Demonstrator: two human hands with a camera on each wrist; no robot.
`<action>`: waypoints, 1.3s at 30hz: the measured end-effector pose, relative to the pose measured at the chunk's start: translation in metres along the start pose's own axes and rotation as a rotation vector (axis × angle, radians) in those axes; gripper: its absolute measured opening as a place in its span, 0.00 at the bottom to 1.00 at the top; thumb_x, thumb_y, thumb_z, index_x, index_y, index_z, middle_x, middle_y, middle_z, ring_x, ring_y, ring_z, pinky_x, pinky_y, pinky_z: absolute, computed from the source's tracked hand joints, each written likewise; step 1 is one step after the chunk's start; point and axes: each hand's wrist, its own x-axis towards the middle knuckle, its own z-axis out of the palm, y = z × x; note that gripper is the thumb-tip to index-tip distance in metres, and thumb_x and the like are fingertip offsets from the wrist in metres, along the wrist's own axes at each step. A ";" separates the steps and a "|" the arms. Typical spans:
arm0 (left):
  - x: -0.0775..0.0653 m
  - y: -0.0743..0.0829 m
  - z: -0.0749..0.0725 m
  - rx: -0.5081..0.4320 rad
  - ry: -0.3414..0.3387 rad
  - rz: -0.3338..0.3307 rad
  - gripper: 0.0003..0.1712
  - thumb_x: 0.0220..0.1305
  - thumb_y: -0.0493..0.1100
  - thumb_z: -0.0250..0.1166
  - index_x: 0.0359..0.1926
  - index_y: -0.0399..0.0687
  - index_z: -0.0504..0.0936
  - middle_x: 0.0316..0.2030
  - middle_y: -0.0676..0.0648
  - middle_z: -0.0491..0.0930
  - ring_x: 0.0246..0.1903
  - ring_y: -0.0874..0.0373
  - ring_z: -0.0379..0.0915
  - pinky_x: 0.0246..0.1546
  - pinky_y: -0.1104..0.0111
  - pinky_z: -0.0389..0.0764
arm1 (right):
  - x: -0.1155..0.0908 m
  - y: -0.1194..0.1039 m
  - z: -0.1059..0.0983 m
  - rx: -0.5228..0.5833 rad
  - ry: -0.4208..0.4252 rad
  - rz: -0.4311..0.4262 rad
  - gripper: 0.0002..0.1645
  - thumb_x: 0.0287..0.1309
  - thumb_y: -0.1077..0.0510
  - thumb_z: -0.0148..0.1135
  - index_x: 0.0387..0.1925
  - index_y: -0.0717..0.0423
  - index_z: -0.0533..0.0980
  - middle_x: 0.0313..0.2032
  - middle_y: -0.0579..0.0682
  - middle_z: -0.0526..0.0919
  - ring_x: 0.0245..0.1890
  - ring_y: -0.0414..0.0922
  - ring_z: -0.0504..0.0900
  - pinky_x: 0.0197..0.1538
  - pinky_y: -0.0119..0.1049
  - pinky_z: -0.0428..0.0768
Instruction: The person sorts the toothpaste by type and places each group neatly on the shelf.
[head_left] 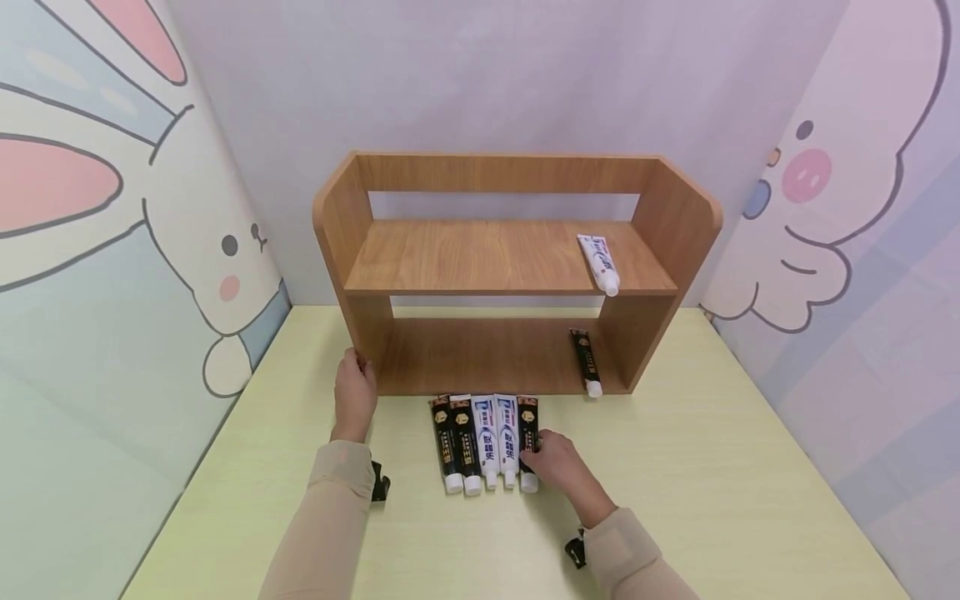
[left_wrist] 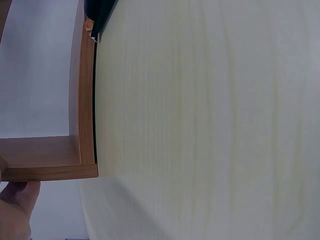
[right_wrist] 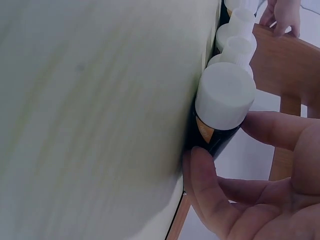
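While gripping shelf (head_left: 465, 258) by left panel (head_left: 343, 237) with left hand (head_left: 354, 400), apparently for steadiness, pinching row-end black tube (head_left: 528, 425) near cap (right_wrist: 227, 95) with right hand's (head_left: 564, 468) fingers (right_wrist: 202, 172), in front of shelf; laid cap-outward, perhaps for easy grasping.

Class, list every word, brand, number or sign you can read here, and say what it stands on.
"冷酸灵": left white tube in the row.
"冷酸灵": right white tube in the row.
Too small or blurred: those tubes' finer print; lettering on the row's three black tubes, the upper white tube and the far-right black tube.
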 end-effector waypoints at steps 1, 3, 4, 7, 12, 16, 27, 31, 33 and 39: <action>0.000 0.000 0.000 0.001 0.001 0.001 0.17 0.75 0.36 0.51 0.59 0.32 0.63 0.49 0.32 0.70 0.50 0.38 0.71 0.51 0.46 0.75 | 0.001 0.000 0.001 0.006 -0.004 0.007 0.34 0.58 0.57 0.66 0.57 0.77 0.68 0.49 0.68 0.77 0.47 0.58 0.78 0.49 0.52 0.77; 0.001 -0.001 0.000 0.000 0.001 0.003 0.17 0.75 0.36 0.51 0.59 0.31 0.63 0.49 0.32 0.70 0.50 0.38 0.71 0.50 0.46 0.75 | 0.002 0.000 0.002 0.015 -0.012 0.014 0.32 0.57 0.57 0.67 0.56 0.76 0.69 0.44 0.65 0.79 0.41 0.54 0.78 0.44 0.49 0.79; 0.001 -0.001 0.001 0.001 0.000 0.004 0.17 0.75 0.36 0.51 0.59 0.31 0.63 0.50 0.32 0.70 0.50 0.38 0.71 0.50 0.46 0.75 | 0.003 0.000 0.003 0.022 -0.015 0.016 0.31 0.57 0.58 0.67 0.55 0.76 0.70 0.42 0.63 0.79 0.38 0.53 0.77 0.41 0.47 0.79; 0.001 -0.001 0.001 0.000 0.000 0.005 0.17 0.75 0.36 0.51 0.59 0.32 0.63 0.50 0.32 0.70 0.50 0.37 0.71 0.50 0.46 0.75 | 0.004 0.002 0.004 0.026 -0.017 -0.003 0.27 0.55 0.60 0.67 0.50 0.75 0.71 0.35 0.59 0.78 0.33 0.50 0.75 0.36 0.44 0.79; 0.000 0.000 0.000 -0.004 -0.005 0.001 0.17 0.75 0.36 0.51 0.58 0.32 0.64 0.50 0.32 0.70 0.50 0.37 0.71 0.50 0.46 0.75 | 0.005 0.003 0.005 0.041 -0.023 -0.002 0.26 0.54 0.61 0.67 0.49 0.76 0.70 0.35 0.59 0.78 0.33 0.50 0.76 0.35 0.44 0.79; -0.001 0.000 -0.001 -0.002 -0.011 -0.004 0.16 0.75 0.36 0.51 0.58 0.32 0.63 0.49 0.32 0.70 0.50 0.37 0.71 0.50 0.46 0.75 | 0.006 0.002 0.004 0.045 -0.036 0.020 0.29 0.54 0.60 0.68 0.51 0.76 0.70 0.37 0.60 0.78 0.34 0.51 0.76 0.36 0.45 0.79; 0.001 0.002 -0.002 -0.007 -0.020 -0.023 0.17 0.75 0.38 0.51 0.59 0.34 0.63 0.51 0.33 0.69 0.51 0.39 0.70 0.53 0.47 0.73 | 0.007 0.000 -0.001 0.041 -0.056 0.050 0.32 0.55 0.58 0.69 0.55 0.74 0.69 0.38 0.60 0.78 0.34 0.51 0.76 0.35 0.42 0.78; 0.001 0.003 -0.002 -0.006 -0.024 -0.025 0.18 0.75 0.38 0.51 0.60 0.33 0.62 0.51 0.33 0.69 0.52 0.38 0.70 0.54 0.46 0.73 | 0.007 -0.002 -0.003 0.045 -0.058 0.068 0.34 0.55 0.57 0.70 0.57 0.74 0.68 0.41 0.61 0.78 0.35 0.51 0.76 0.36 0.43 0.78; 0.001 0.003 -0.003 -0.010 -0.028 -0.030 0.18 0.75 0.38 0.51 0.61 0.33 0.62 0.53 0.33 0.69 0.53 0.38 0.69 0.55 0.46 0.72 | 0.008 -0.002 -0.004 0.052 -0.061 0.079 0.35 0.55 0.57 0.70 0.57 0.73 0.68 0.42 0.61 0.78 0.36 0.51 0.76 0.37 0.43 0.79; 0.000 0.002 -0.002 -0.023 -0.030 -0.032 0.20 0.75 0.38 0.51 0.62 0.34 0.62 0.54 0.33 0.69 0.54 0.39 0.69 0.55 0.46 0.72 | 0.009 0.000 -0.005 0.063 -0.062 0.097 0.37 0.54 0.57 0.71 0.60 0.73 0.67 0.45 0.63 0.77 0.37 0.52 0.76 0.39 0.45 0.79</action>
